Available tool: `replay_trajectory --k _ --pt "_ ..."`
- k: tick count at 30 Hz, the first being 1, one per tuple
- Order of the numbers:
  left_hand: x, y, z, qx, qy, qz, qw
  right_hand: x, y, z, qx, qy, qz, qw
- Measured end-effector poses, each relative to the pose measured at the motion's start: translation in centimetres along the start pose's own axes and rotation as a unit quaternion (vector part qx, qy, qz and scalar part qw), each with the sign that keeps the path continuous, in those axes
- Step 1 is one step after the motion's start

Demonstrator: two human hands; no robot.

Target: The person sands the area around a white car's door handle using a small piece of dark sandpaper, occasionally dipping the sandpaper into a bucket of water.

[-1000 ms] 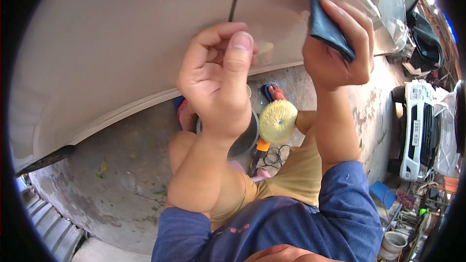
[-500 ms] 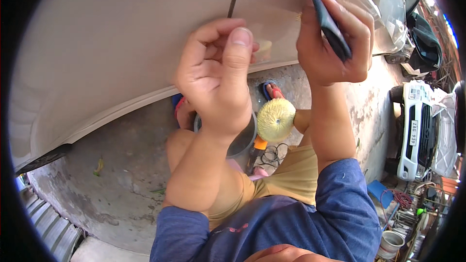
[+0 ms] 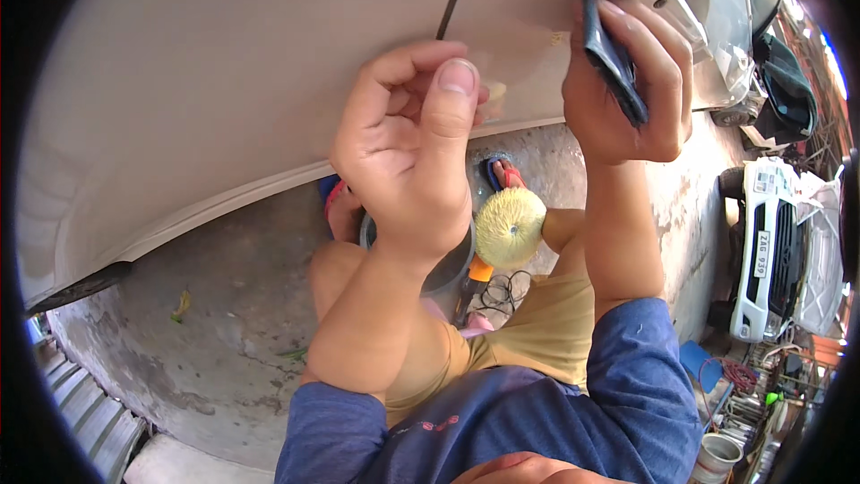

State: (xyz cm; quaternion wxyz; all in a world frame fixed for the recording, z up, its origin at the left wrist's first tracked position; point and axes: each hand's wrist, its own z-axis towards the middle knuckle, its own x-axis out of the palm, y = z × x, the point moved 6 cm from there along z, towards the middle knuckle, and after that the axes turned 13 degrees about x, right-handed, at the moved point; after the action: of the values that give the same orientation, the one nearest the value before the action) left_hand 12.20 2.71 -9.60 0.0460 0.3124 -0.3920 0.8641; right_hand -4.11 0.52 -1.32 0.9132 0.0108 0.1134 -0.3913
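Observation:
My right hand grips a thin, dark, flat pad, its long edge turned up between thumb and fingers. It is held close to the pale car panel, just below the panel's upper right edge; whether the pad touches the paint I cannot tell. My left hand is raised before the same panel, palm showing, fingers loosely curled and thumb up. Nothing shows in it, though its fingertips are partly hidden. Below, a polisher with a round cream wool pad and orange collar rests between my legs.
A grey bucket stands between my feet, partly hidden by my left arm. A black cord lies coiled on the concrete floor. At the right are a detached white car front, a metal pot and a pile of clutter.
Both hands have shifted slightly right and down in the picture. The pad in my right hand has tilted a little more upright. My left hand keeps its loose curl.

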Motion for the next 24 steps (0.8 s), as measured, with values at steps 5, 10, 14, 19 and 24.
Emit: replay_trajectory --k 5,10,14,19,24 --pt "0.4 0.1 0.1 -0.001 0.005 0.009 1.000 -0.7 -0.9 -0.4 0.013 -0.002 -0.006 1.000" --pt "-0.3 -0.5 0.3 0.002 -0.004 -0.007 1.000 -0.4 0.5 1.0 0.000 0.023 -0.004 1.000" --pt "-2.2 -2.4 1.4 0.071 0.034 0.036 0.996 -2.4 -1.4 -6.4 0.306 0.009 0.110 0.946" --pt "-6.5 -2.2 1.6 0.030 -0.033 0.108 0.993 -0.8 6.8 -28.5 0.639 0.363 0.109 0.669" --pt "-11.4 -4.9 1.4 0.049 -0.080 0.162 0.982 2.7 12.9 -47.2 0.676 0.594 -0.006 0.436"
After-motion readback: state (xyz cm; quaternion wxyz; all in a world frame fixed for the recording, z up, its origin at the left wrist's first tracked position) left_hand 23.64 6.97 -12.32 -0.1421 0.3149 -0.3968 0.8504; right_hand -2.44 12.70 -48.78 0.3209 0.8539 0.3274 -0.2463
